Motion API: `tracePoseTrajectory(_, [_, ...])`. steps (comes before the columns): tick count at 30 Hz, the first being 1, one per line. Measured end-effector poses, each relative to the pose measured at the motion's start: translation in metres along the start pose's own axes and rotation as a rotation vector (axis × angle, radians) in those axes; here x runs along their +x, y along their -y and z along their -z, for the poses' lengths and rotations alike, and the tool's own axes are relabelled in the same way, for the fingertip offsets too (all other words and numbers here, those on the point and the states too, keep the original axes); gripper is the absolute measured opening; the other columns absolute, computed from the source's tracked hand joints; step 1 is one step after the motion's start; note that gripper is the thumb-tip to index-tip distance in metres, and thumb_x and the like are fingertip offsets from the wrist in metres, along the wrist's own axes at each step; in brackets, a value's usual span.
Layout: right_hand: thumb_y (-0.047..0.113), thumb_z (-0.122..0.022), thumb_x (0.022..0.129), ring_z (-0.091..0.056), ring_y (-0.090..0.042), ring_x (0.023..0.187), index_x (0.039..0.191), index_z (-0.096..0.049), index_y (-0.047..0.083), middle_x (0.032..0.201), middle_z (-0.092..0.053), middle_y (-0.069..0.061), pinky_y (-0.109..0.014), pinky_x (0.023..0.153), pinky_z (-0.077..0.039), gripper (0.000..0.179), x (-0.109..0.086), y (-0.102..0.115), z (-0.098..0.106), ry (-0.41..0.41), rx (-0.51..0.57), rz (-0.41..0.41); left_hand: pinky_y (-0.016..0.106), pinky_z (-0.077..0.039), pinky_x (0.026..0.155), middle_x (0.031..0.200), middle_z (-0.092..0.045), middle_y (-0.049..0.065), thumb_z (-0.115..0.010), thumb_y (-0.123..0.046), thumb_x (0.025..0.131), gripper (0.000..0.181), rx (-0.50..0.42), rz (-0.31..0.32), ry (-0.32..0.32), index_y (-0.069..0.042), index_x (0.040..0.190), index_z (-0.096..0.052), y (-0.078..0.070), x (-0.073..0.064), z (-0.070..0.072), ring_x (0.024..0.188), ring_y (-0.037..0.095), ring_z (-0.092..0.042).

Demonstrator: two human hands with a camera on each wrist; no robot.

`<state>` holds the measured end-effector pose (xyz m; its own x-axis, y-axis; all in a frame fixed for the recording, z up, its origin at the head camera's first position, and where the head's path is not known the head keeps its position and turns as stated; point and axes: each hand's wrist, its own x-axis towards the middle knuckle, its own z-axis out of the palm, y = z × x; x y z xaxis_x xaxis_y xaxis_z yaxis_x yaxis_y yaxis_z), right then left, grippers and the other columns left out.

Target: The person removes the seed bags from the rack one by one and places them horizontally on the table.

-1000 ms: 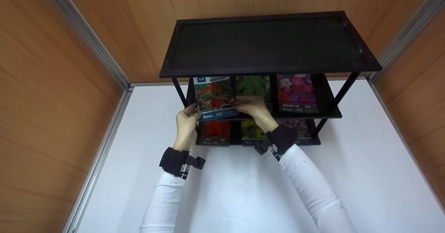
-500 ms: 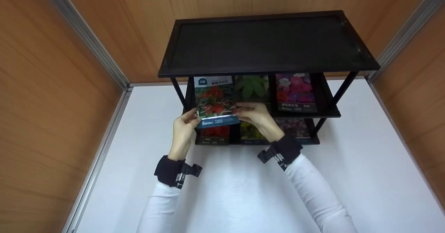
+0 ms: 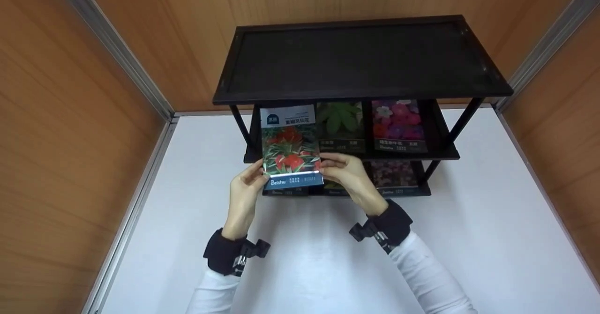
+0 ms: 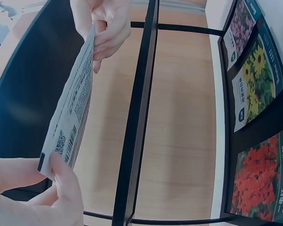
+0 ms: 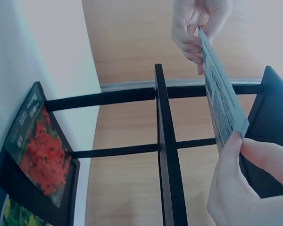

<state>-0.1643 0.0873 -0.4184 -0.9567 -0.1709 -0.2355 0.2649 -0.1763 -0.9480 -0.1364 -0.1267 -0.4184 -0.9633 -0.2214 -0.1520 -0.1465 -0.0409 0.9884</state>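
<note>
A seed packet (image 3: 291,147) with red flowers and a blue bottom band is held up in front of the left part of the black shelf rack. My left hand (image 3: 243,192) pinches its lower left edge between thumb and fingers. Opposite, my right hand (image 3: 349,175) pinches the lower right edge. The wrist views show the packet's printed back (image 4: 70,108) with a barcode, held thin between both hands. On the middle shelf lie a green-leaf packet (image 3: 340,122) and a pink-and-purple flower packet (image 3: 398,124).
The rack's top board (image 3: 365,61) overhangs the middle shelf. On the bottom shelf lie a red-flower packet (image 4: 259,179), a yellow-flower packet (image 4: 257,80) and a pink-flower packet (image 4: 240,28). The rack stands on a white table (image 3: 304,257) between wood-grain walls (image 3: 70,140).
Both hands have drawn the red-flower seed packet from the middle shelf toward the person. It now overlaps the bottom shelf's left packet in the head view, and more of its top shows.
</note>
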Motion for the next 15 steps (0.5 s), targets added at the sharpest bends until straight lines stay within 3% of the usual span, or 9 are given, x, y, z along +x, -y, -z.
tracePoseTrajectory(15, [-0.007,-0.062,0.075,-0.059,-0.016,0.074,0.113,-0.056,-0.004,0.084,-0.060,-0.008,-0.028,0.070,-0.050,0.039,-0.028,-0.026,-0.006,-0.041,0.020,0.023,0.019,-0.044,0.068,0.106,-0.054,0.017,-0.051,0.005,0.081,0.039,-0.039,0.018,-0.009,0.006,0.120,-0.050,0.026,-0.022,0.011,0.082,0.012,-0.053])
